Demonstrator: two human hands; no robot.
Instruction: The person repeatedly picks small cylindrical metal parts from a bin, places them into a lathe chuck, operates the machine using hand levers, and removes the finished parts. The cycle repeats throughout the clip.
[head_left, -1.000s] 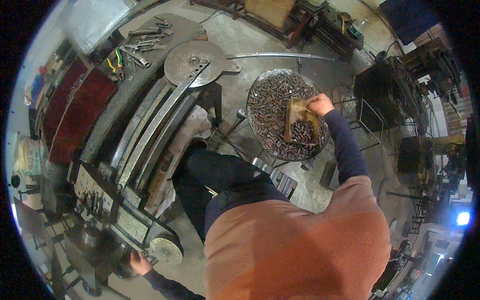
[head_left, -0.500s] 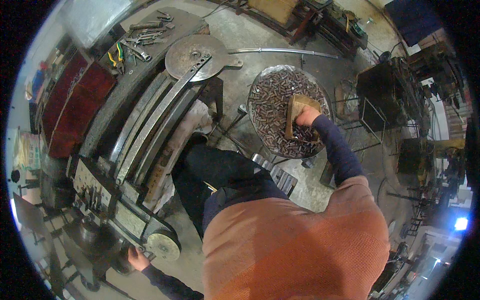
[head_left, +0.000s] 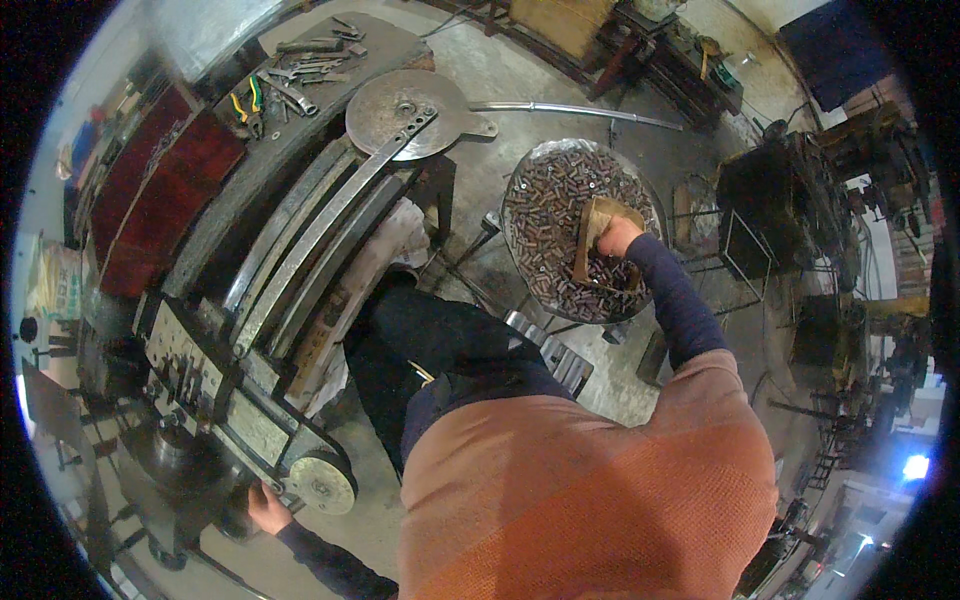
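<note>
One hand on the work: right hand (head_left: 617, 238) fingers closed round tan wooden scoop (head_left: 592, 232), in round tray of small dark metal cylinders (head_left: 560, 215).
Scoop long axis runs toward body; left hand (head_left: 266, 508) well apart, low at grey machine wheel (head_left: 322, 484), grip n/c.

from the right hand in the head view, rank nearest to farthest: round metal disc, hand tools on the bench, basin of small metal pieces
1. Basin of metal pieces: directly under the right hand.
2. Round disc: to the hand's left, on the machine.
3. Hand tools: farther left still, on the bench top.
</note>
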